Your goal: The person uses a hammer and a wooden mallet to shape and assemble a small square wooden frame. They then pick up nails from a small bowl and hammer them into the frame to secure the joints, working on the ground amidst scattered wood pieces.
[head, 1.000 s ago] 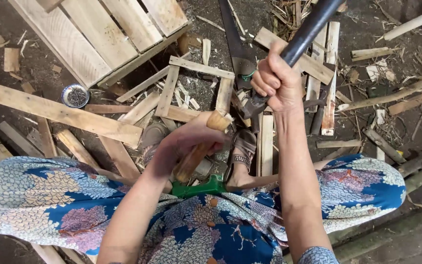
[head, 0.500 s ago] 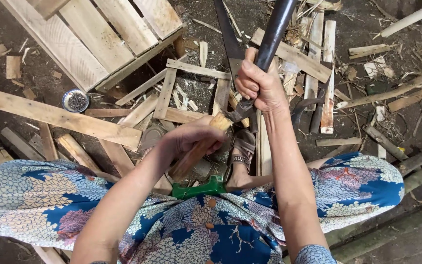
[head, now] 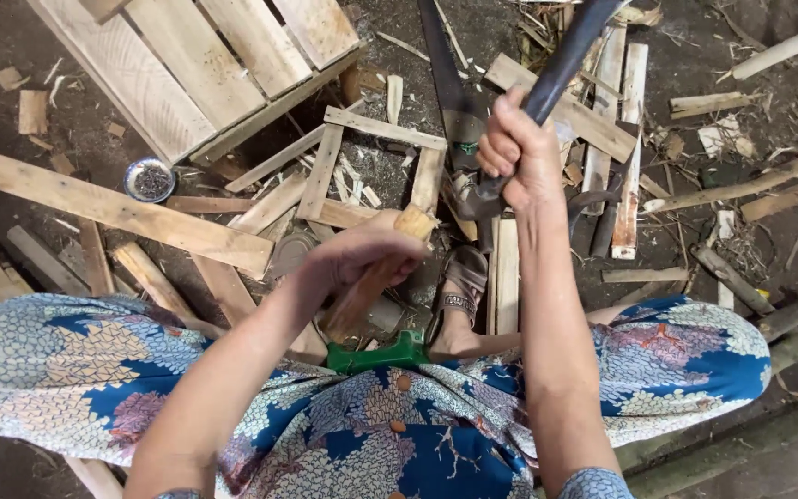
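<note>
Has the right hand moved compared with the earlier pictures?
Yes. The right hand with the dark tool shifted left, toward the saw blade.

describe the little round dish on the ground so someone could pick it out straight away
Start at the big pale wooden pallet lying at the top left. Just below its lower left edge, above the long plank that slants across the dirt, sits the small round metal dish. It is the only round, shiny thing among straight wood scraps, and it holds something dark and grainy.

blue floral patterned dress (head: 399, 434), green handle (head: 376, 356), pale wood slats (head: 187, 55)
</note>
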